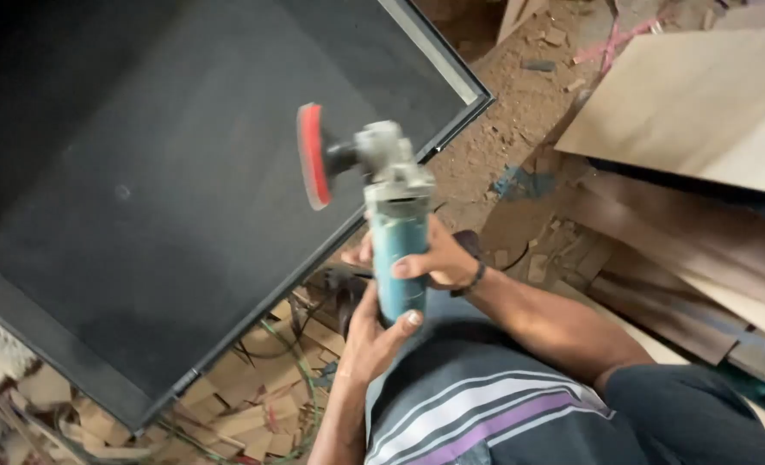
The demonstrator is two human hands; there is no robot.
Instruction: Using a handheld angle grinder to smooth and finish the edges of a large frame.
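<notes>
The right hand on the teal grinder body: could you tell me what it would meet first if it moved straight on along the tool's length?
Probably nothing close: past the right hand and the grey gear head, the line skirts the large black framed panel's corner, then reaches the sawdust-covered floor. Depth is unclear.

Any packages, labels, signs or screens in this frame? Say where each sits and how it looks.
None that can be made out.
The grinder, teal body with a red disc, is held in the left hand and the right hand; no label shows on it.
The dark panel at left is plain.
</notes>
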